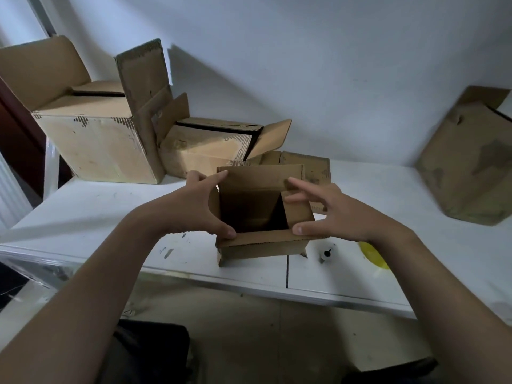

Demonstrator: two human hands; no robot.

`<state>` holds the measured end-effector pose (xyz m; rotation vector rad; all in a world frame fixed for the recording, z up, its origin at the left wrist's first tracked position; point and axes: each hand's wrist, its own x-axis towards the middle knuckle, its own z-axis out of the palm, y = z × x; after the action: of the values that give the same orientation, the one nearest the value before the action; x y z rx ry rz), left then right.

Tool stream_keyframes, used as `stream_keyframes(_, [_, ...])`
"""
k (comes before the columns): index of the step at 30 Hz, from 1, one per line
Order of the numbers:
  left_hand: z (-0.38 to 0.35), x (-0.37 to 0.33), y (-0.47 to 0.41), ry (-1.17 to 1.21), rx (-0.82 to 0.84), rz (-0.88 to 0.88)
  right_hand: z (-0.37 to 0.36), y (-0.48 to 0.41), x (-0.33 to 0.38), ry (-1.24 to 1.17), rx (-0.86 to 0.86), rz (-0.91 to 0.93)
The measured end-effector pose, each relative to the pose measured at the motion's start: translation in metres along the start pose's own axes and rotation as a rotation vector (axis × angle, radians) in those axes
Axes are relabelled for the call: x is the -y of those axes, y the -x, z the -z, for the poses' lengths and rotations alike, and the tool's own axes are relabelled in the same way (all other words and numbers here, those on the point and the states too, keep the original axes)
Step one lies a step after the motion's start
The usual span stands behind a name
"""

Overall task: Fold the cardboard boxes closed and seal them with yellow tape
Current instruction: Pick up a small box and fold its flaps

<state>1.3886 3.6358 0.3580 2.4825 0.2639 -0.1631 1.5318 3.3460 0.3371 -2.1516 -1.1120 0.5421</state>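
While a large corrugated box [97,145] and a lower box [205,146] sit flaps-up at the white worktop's [110,212] left, the left grip [194,203] clasps the small open box [257,245] at centre, its inside dark; the right grip [329,214], fingers spread, thumbs its near corner; yellow tape [372,256] and a fourth box [471,167] lie rightward

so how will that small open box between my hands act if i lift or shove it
Probably light: nothing shows inside the small box. Its walls likely flex under a squeeze, since the top flaps are open. Bottom flaps seem to stick out underneath, so a push may tip it.
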Motion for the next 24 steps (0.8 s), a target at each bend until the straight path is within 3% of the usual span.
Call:
stream_keyframes(8, [-0.012,0.007,-0.004,-0.065,-0.003,-0.085,-0.006,-0.003,-0.012,0.178,-0.009,0.163])
stream_keyframes(17, [-0.029,0.011,-0.007,0.041,0.07,-0.17,-0.016,-0.011,-0.031,0.124,0.015,0.066])
stream_keyframes(20, [-0.035,0.018,-0.011,0.113,-0.029,-0.152,-0.018,-0.012,-0.031,0.103,0.013,0.054])
stream_keyframes(24, [-0.056,0.02,-0.016,0.028,-0.252,-0.24,-0.019,-0.013,-0.032,0.069,0.023,0.044])
